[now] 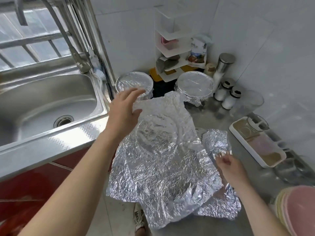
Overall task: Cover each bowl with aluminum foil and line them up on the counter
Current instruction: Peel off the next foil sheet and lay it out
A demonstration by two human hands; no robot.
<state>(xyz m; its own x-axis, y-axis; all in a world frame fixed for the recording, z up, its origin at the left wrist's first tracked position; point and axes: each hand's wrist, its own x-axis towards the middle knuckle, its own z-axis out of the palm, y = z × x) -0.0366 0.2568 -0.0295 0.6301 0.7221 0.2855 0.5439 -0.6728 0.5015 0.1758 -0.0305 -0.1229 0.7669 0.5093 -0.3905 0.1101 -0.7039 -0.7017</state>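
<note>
A large crumpled foil sheet point(163, 167) lies over a bowl point(156, 133) on the counter, the bowl's round shape showing through it. My left hand point(124, 111) hovers over the sheet's far left corner with fingers spread, holding nothing. My right hand point(228, 166) pinches the sheet's raised right edge point(216, 142). Two foil-covered bowls stand at the back: one point(134, 82) beside the sink, one point(195, 86) near the corner shelf.
A steel sink point(47, 103) with a tap is on the left. A white corner shelf point(172, 48), shakers point(228, 94), a glass point(250, 103) and a white tray point(255, 143) crowd the right. Stacked pink plates point(298, 210) sit at the lower right.
</note>
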